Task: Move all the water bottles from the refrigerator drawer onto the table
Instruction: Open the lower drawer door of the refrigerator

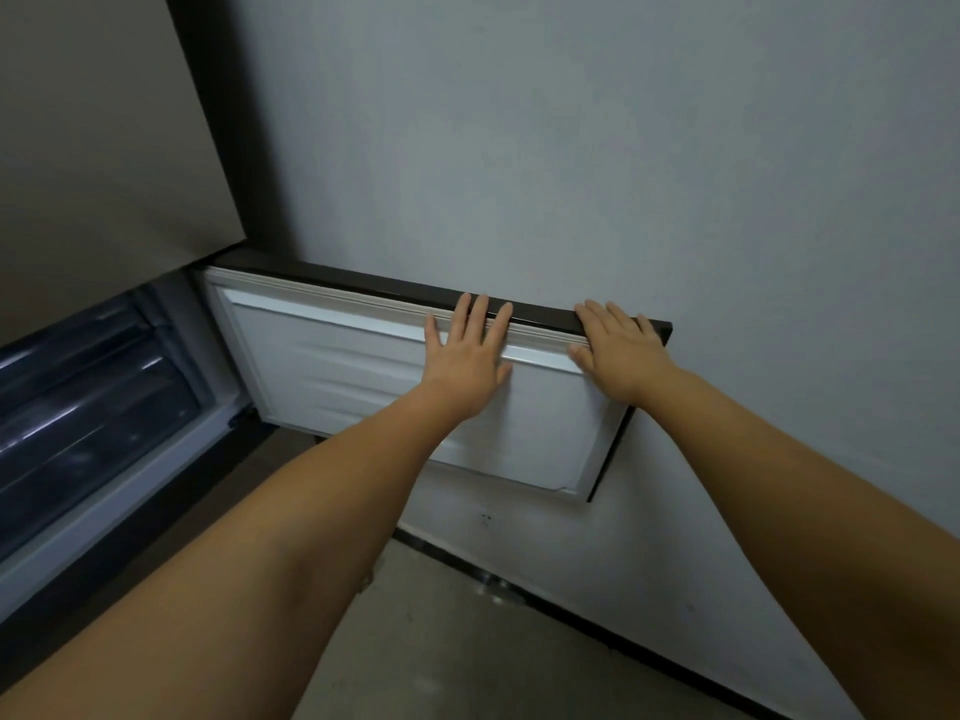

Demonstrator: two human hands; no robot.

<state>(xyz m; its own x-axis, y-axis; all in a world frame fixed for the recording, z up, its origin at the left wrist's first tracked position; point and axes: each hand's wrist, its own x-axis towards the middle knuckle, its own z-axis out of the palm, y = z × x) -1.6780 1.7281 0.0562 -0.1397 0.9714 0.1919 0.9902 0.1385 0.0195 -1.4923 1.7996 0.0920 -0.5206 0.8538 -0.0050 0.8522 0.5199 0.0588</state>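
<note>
Both grips lie spread and flat: the left hand point(470, 363) presses on the white inner face of the open refrigerator door point(363, 376), fingers reaching its dark top edge, the right hand point(621, 348) beside it. Dark refrigerator drawers point(88, 402) sit at left; no bottles are visible.

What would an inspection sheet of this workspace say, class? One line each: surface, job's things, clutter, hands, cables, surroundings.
Surface: grey concrete floor; no table in view.
Job's things: dark translucent refrigerator drawers, shut; no water bottles visible.
Clutter: nothing seen.
Hands: left hand flat on the open white-lined refrigerator door, fingers over its top edge; right hand resting on the door's top edge near its corner.
Cables: nothing seen.
Surroundings: grey plastered wall behind the door.
</note>
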